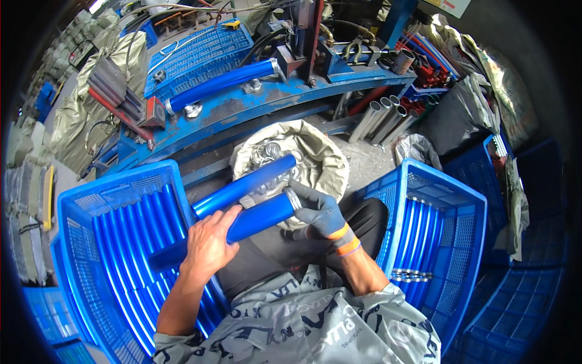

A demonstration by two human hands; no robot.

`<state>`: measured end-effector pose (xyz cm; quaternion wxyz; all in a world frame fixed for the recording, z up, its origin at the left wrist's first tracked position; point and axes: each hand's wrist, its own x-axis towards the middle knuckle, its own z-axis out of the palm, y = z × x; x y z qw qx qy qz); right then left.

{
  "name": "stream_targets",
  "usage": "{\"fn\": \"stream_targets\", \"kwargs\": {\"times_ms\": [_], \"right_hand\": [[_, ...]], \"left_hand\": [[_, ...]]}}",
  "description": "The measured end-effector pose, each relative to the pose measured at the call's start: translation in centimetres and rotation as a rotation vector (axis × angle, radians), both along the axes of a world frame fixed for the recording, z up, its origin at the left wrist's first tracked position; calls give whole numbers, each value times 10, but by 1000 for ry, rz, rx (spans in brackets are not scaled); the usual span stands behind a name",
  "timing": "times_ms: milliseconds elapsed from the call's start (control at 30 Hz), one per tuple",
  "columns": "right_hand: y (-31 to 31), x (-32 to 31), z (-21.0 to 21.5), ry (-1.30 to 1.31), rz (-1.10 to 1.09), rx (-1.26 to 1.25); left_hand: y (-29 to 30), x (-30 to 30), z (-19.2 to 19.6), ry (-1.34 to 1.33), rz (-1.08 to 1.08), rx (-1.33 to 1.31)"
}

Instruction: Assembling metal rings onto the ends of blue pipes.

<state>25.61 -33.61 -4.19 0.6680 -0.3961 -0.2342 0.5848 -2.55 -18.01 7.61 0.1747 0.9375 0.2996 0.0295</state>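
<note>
1. Held piece: a blue tube (264,217) lies across the worker's lap, its long axis slanting from lower left up to the right
2. Left hand (208,241): bare, closed over the tube well back from its right end; the lower-left length runs on beyond the wrist toward the left crate (118,176)
3. Right hand (324,212): gloved, nearer the tube's right end, fingers pinched about the silver ring (293,199) there; whether that ring is seated I cannot tell from where I stand
4. Second tube (242,185): just beyond the first, roughly parallel, over the sack-lined container (333,151); its lower end is near the left fingers, contact uncertain
</note>
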Motion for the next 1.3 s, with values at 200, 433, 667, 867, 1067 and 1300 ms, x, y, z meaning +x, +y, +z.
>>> {"fn": "stream_targets", "kwargs": {"times_ms": [200,433,667,867,1067,1300], "right_hand": [[15,1,-2,37,-1,26],[58,97,-40,-270,-313,-115],[113,66,-177,-1219,-75,-628],[132,82,-238,-1493,-298,-601],[114,85,-238,-1443,-137,-631],[144,55,-239,-1237,-164,-754]], "left_hand": [[3,0,-16,-73,51,19],[12,-45,6,-655,400,-402],[15,-45,-10,-1327,543,-799],[9,-36,-39,-1544,672,-1006],[16,-48,-40,-1646,758,-1076],[8,-31,-50,-1649,831,-1084]]}}
